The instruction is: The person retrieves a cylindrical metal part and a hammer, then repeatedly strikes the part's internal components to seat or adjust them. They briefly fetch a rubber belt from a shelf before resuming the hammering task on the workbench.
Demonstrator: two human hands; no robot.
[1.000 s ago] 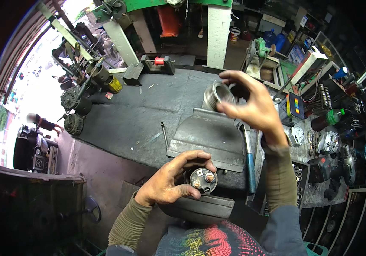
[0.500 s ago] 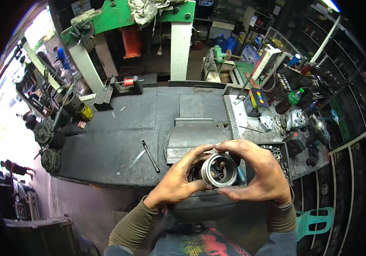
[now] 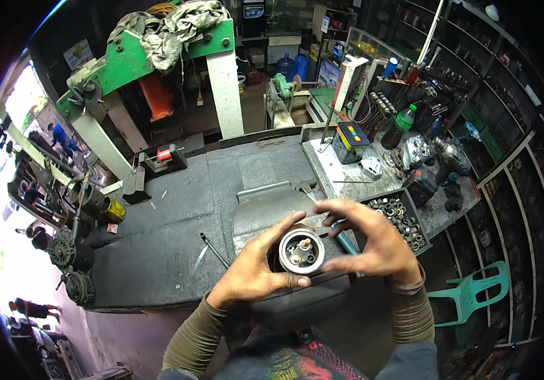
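Observation:
My left hand [image 3: 253, 269] is wrapped around the left side of a round metal housing [image 3: 322, 252]. Its ring-shaped rim faces up, and threaded studs with copper-coloured parts show inside. The fingers of my right hand [image 3: 383, 247] are spread at the housing's right side, slightly blurred. That thumb's tip is close to the rim; whether it touches I cannot tell. Partly covered by the right hand lies a tool with a blue handle [image 3: 348, 242]. Beyond the housing is a grey metal plate-like block [image 3: 265, 204] on the bench. A socket wrench [image 3: 215, 249] lies left of my left hand.
A tray of small metal rings [image 3: 405, 218] stands right of my right hand. Farther right, the side bench holds a black box [image 3: 350, 142], a green-capped bottle [image 3: 400, 125] and power tools. A teal plastic chair [image 3: 474, 291] stands at lower right. Alternators [image 3: 63, 250] line the bench's left end.
My right hand has loosened from the housing and opened to its right. The housing, in my left hand, has tilted so its inside faces up more squarely. The whole view has shifted.

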